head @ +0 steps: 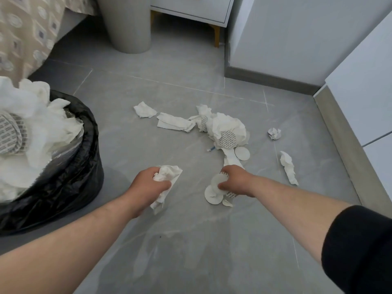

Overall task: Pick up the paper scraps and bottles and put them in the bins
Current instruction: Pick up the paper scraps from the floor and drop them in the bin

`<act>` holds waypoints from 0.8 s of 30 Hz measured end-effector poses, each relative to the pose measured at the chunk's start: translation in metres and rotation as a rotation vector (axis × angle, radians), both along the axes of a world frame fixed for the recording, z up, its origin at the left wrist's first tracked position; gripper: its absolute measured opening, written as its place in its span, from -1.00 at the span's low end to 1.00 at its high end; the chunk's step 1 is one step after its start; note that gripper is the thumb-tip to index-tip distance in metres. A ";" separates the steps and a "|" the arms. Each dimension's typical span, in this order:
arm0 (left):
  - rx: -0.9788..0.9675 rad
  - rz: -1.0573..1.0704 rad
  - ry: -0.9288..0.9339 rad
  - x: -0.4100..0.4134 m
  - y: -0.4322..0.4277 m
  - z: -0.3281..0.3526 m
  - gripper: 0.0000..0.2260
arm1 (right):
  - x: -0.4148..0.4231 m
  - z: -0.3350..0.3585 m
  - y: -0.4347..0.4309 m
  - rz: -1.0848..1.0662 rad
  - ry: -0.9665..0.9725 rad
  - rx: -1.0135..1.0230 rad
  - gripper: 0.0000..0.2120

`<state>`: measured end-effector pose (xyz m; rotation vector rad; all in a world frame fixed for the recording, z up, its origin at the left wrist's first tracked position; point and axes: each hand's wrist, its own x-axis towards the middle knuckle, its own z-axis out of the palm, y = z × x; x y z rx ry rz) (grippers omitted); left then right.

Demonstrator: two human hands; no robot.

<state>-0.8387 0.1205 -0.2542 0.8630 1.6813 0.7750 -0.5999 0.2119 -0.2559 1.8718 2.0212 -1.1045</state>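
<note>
My left hand (148, 184) grips a crumpled white tissue (167, 175) just above the grey floor. My right hand (235, 181) pinches round white paper discs (218, 182), with more discs (213, 195) lying under it. Farther out on the floor lies a pile of crumpled paper (227, 130), a flat tissue (175, 123), a small scrap (145, 110), a paper ball (274, 133) and a long scrap (288, 167). A bin lined with a black bag (70, 177) stands at the left, heaped with white paper. No bottle is visible.
A tall grey bin (129, 24) stands at the back beside a white nightstand (191, 7). A patterned bedspread (27, 35) hangs at the far left. White cabinets (360, 81) and a wall run along the right.
</note>
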 end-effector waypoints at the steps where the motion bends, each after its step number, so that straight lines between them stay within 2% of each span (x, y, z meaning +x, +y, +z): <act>1: -0.003 0.004 -0.001 -0.002 -0.002 0.002 -0.81 | -0.001 0.005 0.001 -0.021 0.025 -0.013 -0.73; 6: 0.040 -0.023 -0.007 -0.004 -0.004 0.020 -0.84 | -0.014 0.013 -0.007 -0.004 0.080 -0.049 -0.74; 10: 0.136 -0.059 -0.025 -0.001 -0.002 0.050 -0.86 | -0.024 0.025 -0.003 0.009 0.030 0.000 -0.73; 15: 0.151 -0.078 -0.026 -0.004 -0.010 0.073 -0.87 | -0.034 0.004 -0.018 0.097 -0.153 0.015 -0.53; 19: 0.168 -0.105 -0.009 -0.011 -0.015 0.081 -0.88 | -0.030 -0.013 -0.031 0.084 -0.183 -0.031 -0.34; 24: 0.170 -0.090 -0.025 -0.014 -0.014 0.087 -0.87 | -0.030 -0.023 -0.035 0.129 -0.311 0.037 -0.49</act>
